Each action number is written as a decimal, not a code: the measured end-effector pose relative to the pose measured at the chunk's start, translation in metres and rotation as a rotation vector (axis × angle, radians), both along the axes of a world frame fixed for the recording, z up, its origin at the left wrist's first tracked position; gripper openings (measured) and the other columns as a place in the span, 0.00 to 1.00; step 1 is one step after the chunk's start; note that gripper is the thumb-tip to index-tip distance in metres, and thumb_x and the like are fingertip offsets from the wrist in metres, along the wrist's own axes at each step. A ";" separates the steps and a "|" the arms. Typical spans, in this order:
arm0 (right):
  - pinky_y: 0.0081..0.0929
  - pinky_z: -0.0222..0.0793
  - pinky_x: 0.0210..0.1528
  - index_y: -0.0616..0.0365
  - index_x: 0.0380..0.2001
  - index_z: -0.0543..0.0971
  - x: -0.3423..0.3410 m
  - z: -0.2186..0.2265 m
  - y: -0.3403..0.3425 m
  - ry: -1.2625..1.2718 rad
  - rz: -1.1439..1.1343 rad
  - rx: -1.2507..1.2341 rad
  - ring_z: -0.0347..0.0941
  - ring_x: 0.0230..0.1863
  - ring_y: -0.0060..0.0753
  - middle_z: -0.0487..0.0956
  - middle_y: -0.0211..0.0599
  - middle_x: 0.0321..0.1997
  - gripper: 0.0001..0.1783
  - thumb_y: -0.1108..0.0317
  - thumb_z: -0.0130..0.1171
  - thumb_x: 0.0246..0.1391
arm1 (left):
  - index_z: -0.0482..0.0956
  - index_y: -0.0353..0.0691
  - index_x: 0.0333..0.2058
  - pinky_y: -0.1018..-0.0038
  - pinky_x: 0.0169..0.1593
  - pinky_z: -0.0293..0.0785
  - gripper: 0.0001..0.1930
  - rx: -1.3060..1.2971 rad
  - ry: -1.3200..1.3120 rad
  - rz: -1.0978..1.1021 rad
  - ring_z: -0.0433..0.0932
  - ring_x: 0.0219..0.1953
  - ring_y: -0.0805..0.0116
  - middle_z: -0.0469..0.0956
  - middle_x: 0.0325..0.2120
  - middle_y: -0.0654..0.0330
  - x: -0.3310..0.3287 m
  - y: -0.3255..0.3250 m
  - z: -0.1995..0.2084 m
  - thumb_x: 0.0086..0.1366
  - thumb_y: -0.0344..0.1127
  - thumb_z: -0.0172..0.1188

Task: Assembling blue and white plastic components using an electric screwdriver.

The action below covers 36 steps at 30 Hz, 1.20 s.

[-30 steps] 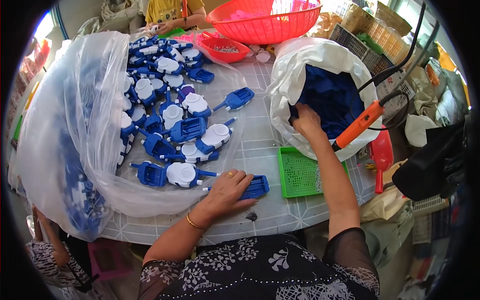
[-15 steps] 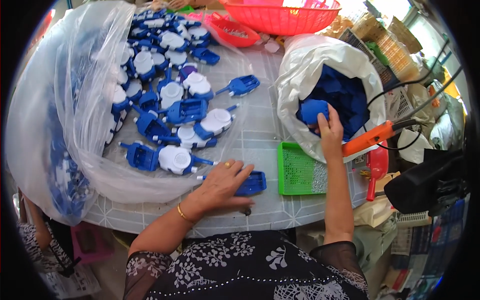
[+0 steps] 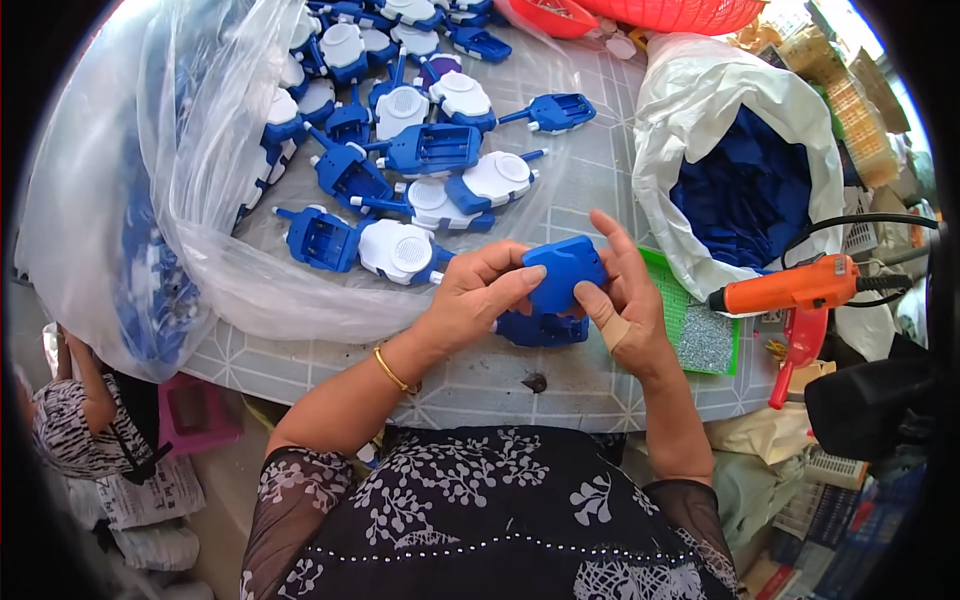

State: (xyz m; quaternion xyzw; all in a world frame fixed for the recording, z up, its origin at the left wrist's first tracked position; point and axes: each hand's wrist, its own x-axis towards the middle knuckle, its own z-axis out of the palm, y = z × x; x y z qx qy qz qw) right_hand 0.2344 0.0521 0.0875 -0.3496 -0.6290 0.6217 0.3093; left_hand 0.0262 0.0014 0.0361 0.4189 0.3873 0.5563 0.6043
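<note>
My left hand (image 3: pixel 480 295) and my right hand (image 3: pixel 636 318) hold a flat blue plastic cover (image 3: pixel 562 272) between them, above the near part of the table. Both thumbs press on its face; the right index finger is raised off it. A tan strip wraps my right thumb. Directly beneath the cover lies a blue walkie-talkie-shaped housing (image 3: pixel 545 331), partly hidden by it and by my fingers. To the left are several more blue-and-white housings (image 3: pixel 435 148), some with open battery bays up. At the right, a white sack (image 3: pixel 655 130) holds a heap of blue covers (image 3: pixel 745 190).
A green tray (image 3: pixel 658 272) with small metal screws stands right of my hands. Over its edge is an orange electric screwdriver (image 3: pixel 785 285) with black cables. A red scoop (image 3: pixel 802 340) is beyond. A clear plastic bag (image 3: pixel 270 285) spreads at left; red baskets (image 3: pixel 680 12) stand behind. Another person (image 3: pixel 85 415) is at lower left.
My right hand has brought the blue cover from the sack's mouth leftward to above the housing. My left hand has come off the housing and now grips the cover too. The view has shifted.
</note>
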 end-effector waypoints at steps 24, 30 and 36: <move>0.37 0.72 0.45 0.57 0.51 0.80 0.051 -0.057 0.008 -0.513 0.145 1.217 0.80 0.45 0.43 0.81 0.42 0.52 0.32 0.55 0.75 0.42 | 0.70 0.35 0.55 0.59 0.51 0.71 0.42 0.621 1.058 -0.131 0.74 0.47 0.49 0.75 0.42 0.51 -0.003 0.012 -0.020 0.42 0.44 0.78; 0.35 0.73 0.44 0.58 0.50 0.81 0.052 -0.056 0.013 -0.492 0.174 1.223 0.80 0.45 0.43 0.82 0.43 0.52 0.32 0.54 0.75 0.42 | 0.68 0.35 0.56 0.59 0.49 0.74 0.43 0.615 0.965 -0.144 0.74 0.46 0.48 0.75 0.41 0.50 -0.004 0.016 -0.024 0.41 0.40 0.78; 0.35 0.74 0.44 0.58 0.49 0.81 0.051 -0.053 0.014 -0.489 0.179 1.240 0.81 0.44 0.43 0.83 0.44 0.52 0.31 0.54 0.75 0.42 | 0.70 0.37 0.57 0.60 0.48 0.73 0.41 0.615 0.924 -0.144 0.74 0.46 0.49 0.75 0.42 0.51 -0.004 0.017 -0.028 0.45 0.44 0.77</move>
